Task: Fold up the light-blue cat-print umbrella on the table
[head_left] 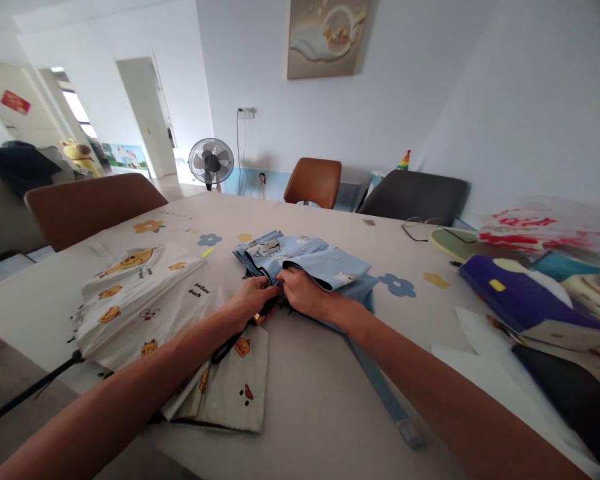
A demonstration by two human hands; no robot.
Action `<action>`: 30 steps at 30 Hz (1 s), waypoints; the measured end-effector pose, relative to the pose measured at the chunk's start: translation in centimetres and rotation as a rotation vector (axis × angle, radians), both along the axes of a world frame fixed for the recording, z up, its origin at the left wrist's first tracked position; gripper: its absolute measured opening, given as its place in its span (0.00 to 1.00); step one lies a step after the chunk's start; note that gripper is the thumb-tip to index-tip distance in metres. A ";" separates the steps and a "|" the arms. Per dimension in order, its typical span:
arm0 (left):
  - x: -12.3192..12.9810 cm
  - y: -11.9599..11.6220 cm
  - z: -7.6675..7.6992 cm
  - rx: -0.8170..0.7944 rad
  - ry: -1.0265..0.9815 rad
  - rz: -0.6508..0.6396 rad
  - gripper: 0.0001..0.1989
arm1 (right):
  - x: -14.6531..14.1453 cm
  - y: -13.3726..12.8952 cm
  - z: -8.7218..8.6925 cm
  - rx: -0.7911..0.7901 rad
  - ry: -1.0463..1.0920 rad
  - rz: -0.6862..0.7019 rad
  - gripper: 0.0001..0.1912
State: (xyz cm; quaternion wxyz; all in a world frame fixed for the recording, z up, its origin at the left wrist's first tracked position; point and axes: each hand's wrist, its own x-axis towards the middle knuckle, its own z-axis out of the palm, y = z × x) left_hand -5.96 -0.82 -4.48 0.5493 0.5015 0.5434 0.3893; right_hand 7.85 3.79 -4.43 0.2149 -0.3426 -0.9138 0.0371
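Observation:
A light blue umbrella (320,257) with white animal prints lies loosely gathered on the table in front of me. My left hand (253,297) is closed at its near left end, by a dark part that may be the handle. Its fabric folds are pinched in my right hand (303,290), whose fingers are curled close to the left ones. From under my right forearm a blue strap (380,387) trails toward the table's near edge. Left of my hands, partly behind my left forearm, a cream umbrella (155,300) with yellow duck prints lies half spread, its black shaft (35,388) sticking out.
On the right of the table (300,393) are a purple box-like item (525,293), a red-and-white plastic bag (535,227), glasses (415,230) and a black flat object (565,380). Chairs (313,180) stand around the far side, with a fan (211,161) behind.

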 end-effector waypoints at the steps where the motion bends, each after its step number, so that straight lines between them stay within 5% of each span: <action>1: 0.1 0.0 0.0 0.001 -0.001 0.012 0.11 | 0.0 -0.2 0.2 -0.003 -0.001 0.005 0.10; 7: -0.7 0.1 -0.3 -0.078 -0.180 -0.013 0.08 | 2.3 -2.8 1.8 -0.001 0.090 0.171 0.19; 13: -0.8 -0.9 0.7 -0.363 -0.576 0.028 0.06 | 6.4 -1.7 2.9 0.288 0.039 -0.190 0.11; 16: -0.5 -1.6 1.2 -0.440 -0.647 -0.003 0.06 | 6.5 0.5 3.8 0.332 0.054 -0.251 0.11; 21: -0.1 -1.8 0.7 -0.380 -0.608 -0.061 0.06 | 4.5 3.4 2.9 0.228 -0.065 -0.105 0.19; 25: 0.1 -1.6 0.1 -0.313 -0.494 -0.061 0.07 | 3.8 4.8 0.8 0.039 -0.137 -0.106 0.23; 30: 0.5 -1.6 -0.2 -0.276 -0.385 -0.059 0.07 | 4.6 6.8 0.5 -0.064 -0.041 -0.157 0.25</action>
